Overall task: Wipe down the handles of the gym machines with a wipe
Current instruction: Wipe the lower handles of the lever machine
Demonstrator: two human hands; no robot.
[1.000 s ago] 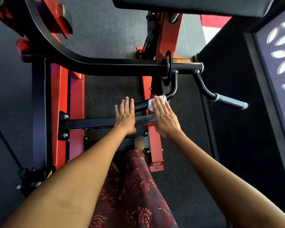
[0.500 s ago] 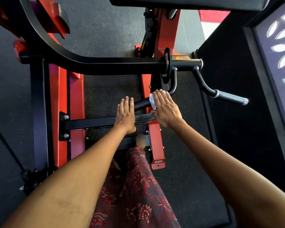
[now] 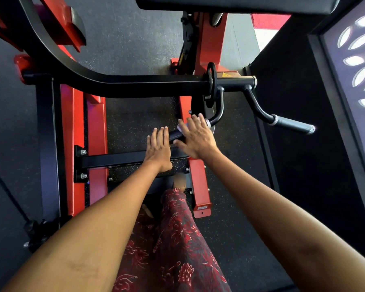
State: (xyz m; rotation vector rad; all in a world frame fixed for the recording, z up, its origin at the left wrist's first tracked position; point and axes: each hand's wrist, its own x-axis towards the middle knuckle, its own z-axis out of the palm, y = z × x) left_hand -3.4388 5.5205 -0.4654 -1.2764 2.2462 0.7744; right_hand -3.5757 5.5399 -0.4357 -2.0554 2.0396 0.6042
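Wipe (image 3: 180, 127): thin, limp, light, only a sliver showing at 10 o'clock of right hand (image 3: 196, 137), which presses it flat-fingered onto inner handle (image 3: 176, 134). Left hand (image 3: 159, 149) flat, fingers together, resting on that handle's near end. Handle is rigid, fixed steel; judge the wipe should wrap the grip, else it bunches and slides. Outer handle (image 3: 292, 123) at 3 o'clock, untouched.
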